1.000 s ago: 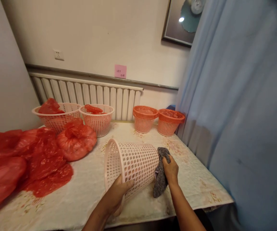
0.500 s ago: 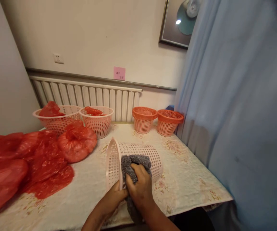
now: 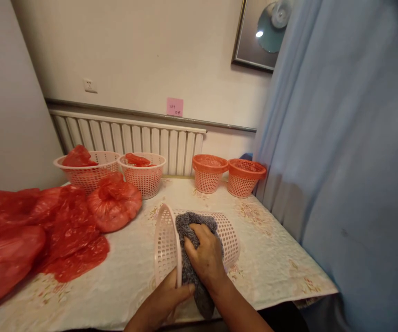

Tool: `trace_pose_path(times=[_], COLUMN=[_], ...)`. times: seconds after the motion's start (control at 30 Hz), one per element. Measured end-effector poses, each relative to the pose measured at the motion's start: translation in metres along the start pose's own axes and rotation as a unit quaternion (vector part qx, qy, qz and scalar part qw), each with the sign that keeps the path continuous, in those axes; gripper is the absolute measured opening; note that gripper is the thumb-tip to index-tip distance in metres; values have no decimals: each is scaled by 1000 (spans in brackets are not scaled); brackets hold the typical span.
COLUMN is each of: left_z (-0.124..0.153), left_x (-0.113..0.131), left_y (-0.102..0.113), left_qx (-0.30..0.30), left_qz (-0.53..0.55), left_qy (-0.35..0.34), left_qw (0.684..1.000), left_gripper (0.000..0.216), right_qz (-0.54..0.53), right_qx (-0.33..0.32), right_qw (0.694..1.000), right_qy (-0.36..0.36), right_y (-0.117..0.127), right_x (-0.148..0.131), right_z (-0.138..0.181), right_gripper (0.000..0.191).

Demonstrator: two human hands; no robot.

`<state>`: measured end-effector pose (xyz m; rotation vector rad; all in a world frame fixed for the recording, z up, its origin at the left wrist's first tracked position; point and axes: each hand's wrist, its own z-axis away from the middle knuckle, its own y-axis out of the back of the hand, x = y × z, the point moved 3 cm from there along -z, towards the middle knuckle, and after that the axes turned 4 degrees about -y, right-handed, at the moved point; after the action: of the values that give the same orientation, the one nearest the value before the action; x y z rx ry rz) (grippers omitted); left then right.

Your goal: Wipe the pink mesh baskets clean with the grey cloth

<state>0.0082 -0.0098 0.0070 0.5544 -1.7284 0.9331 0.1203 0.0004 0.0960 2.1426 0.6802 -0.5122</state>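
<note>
A pale pink plastic basket (image 3: 229, 235) with rows of holes lies on its side near the table's front edge, its mouth facing left. My left hand (image 3: 171, 295) grips the basket's rim at the near side, thumb outside. Bunched under my right hand (image 3: 206, 253) is a dark grey cloth (image 3: 192, 226), pressed against the basket's outer wall. Its fingers are curled on the cloth, and one end of the cloth hangs down toward the table edge.
Red plastic bags (image 3: 71, 235) cover the left of the table. Behind them stand two pink baskets (image 3: 143, 180) holding red plastic. Two small baskets with red-lined rims (image 3: 207, 177) stand at the back right. A blue curtain (image 3: 337, 161) hangs along the right side.
My right hand and the grey cloth have slid up and a little right over the basket's wall. The basket has shifted slightly right and down in view; my left hand still grips its rim.
</note>
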Motion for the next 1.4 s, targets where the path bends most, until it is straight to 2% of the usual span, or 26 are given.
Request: trace_pose_path(times=[0.1, 0.2, 0.3, 0.37, 0.47, 0.53, 0.6, 0.7, 0.8, 0.97, 1.07, 1.27, 1.33, 1.4], left_z=[-9, -15, -16, -17, -19, -22, -24, -25, -23, -17, -10, 6, 7, 5], left_x=[6, 12, 16, 18, 17, 16, 17, 22, 25, 14, 5, -3, -2, 2], left_y=[-5, -12, -18, -19, -15, -10, -7, -6, -7, 0, 5, 3, 3, 4], left_qx=[37, 46, 26, 16, 15, 21, 20, -6, -13, -3, -10, -49, -51, -26], left_qz=[80, 102, 109, 98, 74, 66, 65, 74, 68, -13, -85, -219, -216, -189], left_qy=[-12, -8, -6, -22, -42, -41, -38, -31, -15, 4, 8, 1, 2, -3], left_qw=[996, 994, 994, 995, 996, 997, 997, 997, 997, 1000, 996, 975, 975, 982], left_gripper=[60, 57, 56, 56, 56, 58, 58, 56, 55, 53, 52, 40, 41, 47], right_qz=[-11, -8, 14, 27, 48, 55, 58, 46, 7, -23, -23, -9, -2, 0], right_qx=[-9, -13, 10, 39, 90, 118, 141, 178, 184, 80, 30, 21, 12, 6], right_qw=[1000, 1000, 996, 988, 970, 957, 946, 935, 952, 995, 999, 1000, 1000, 1000], right_qy=[0, -27, -83, -144, -222, -258, -286, -304, -246, -49, 10, -4, -5, -2], right_y=[0, 1, 6, 12, 23, 26, 21, 4, -12, -16, -12, -5, -5, -5], right_x=[6, 30, 78, 118, 169, 189, 195, 182, 145, 62, 27, 2, 1, 0], right_z=[5, -3, -19, -26, -19, -5, 15, 42, 54, 46, 34, 2, -2, -1], right_gripper=[26, 28, 33, 35, 42, 46, 48, 51, 46, 27, 26, 27, 27, 27])
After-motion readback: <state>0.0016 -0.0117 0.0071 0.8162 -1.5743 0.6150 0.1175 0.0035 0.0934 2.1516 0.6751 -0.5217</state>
